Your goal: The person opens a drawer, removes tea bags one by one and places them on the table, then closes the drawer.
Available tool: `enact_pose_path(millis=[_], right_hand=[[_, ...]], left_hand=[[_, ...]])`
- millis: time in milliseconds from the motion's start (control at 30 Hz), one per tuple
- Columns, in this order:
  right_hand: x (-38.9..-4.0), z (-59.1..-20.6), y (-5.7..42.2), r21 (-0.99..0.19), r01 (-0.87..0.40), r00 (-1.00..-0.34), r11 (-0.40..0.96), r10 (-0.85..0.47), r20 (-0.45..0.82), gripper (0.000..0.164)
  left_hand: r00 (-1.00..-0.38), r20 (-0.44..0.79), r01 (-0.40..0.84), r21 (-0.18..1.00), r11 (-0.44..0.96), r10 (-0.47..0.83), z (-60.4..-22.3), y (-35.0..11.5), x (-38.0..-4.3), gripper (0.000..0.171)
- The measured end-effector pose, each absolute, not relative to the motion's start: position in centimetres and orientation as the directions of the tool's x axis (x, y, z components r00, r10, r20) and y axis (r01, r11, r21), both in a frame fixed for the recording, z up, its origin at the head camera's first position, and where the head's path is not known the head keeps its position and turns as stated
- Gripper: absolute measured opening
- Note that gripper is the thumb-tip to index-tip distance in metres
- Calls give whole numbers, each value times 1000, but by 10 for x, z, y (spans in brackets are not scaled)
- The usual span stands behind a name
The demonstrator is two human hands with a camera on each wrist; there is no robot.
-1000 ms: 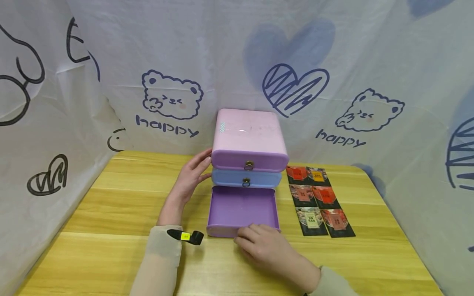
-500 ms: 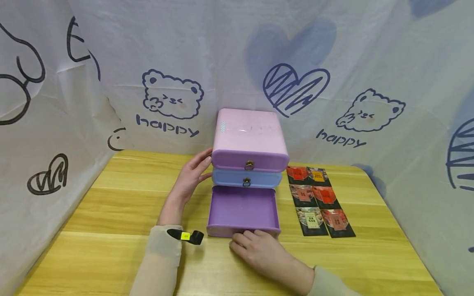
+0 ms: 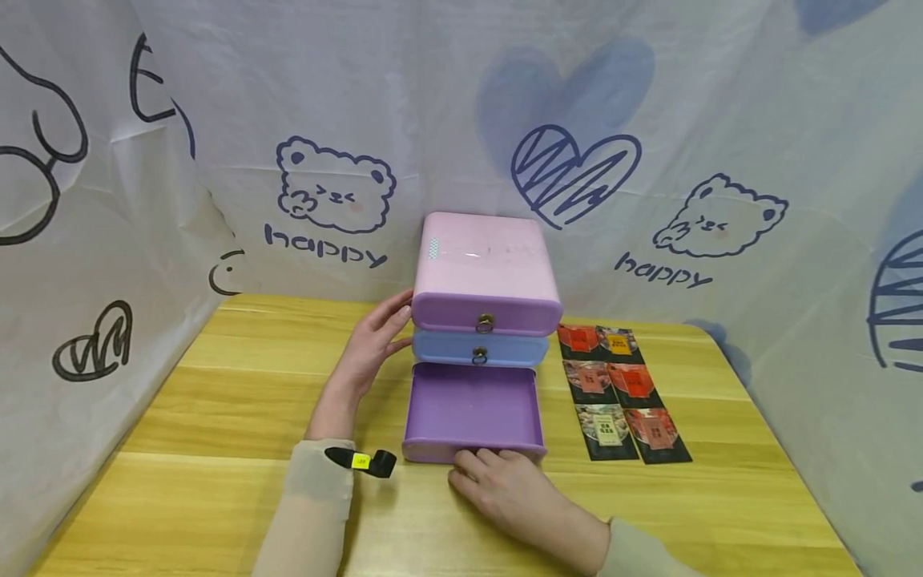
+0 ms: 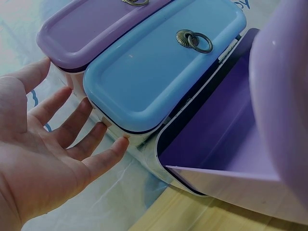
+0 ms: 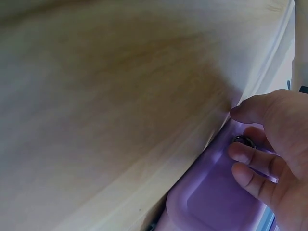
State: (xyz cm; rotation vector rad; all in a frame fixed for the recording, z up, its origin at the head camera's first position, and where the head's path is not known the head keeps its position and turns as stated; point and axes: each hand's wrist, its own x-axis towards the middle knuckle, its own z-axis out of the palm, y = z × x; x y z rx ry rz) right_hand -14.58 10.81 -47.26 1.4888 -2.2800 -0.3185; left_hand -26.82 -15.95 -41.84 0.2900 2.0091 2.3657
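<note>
A small pink cabinet (image 3: 483, 256) with ring pulls on its drawers stands against the backdrop. Its top purple drawer (image 3: 447, 312) and blue middle drawer (image 3: 440, 346) are closed; the bottom purple drawer (image 3: 472, 401) is pulled out, and its inside shows bare. My left hand (image 3: 368, 346) rests its spread fingertips on the cabinet's left side, beside the blue drawer in the left wrist view. My right hand (image 3: 508, 490) has loosely bent fingers at the front of the bottom drawer. In the right wrist view a metal ring pull (image 5: 244, 140) shows among those fingers, not visibly pinched.
Several dark packets with red, orange and pale labels (image 3: 634, 381) lie in two columns right of the cabinet. The wood-grain table (image 3: 238, 409) meets a white printed cloth (image 3: 454, 104) behind and at both sides.
My right hand has slid slightly left and down, its fingers going from over the bottom drawer's front rim to its front face. Drawer, cabinet and left hand have stayed in place.
</note>
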Motion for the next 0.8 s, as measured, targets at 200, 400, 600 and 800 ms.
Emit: enact_pose_path(millis=[200,400,600,800], right_hand=[[-146,-473,107,401,-818,-354,412,-911,213,23],[-148,-473,106,413,-815,-337,406,-912,233,19],[-149,-472,106,416,-815,-335,404,-914,230,16],[-149,-471,107,409,-821,-320,399,-914,250,16]], left_hand=[[-982,123,99,981,-168,140,-418,-160,-267,54],[-982,128,102,979,-179,141,-418,-159,-268,54],[-981,130,105,979,-173,144,-417,-159,-267,54],[-981,130,105,980,-169,146,-417,-159,-267,55]])
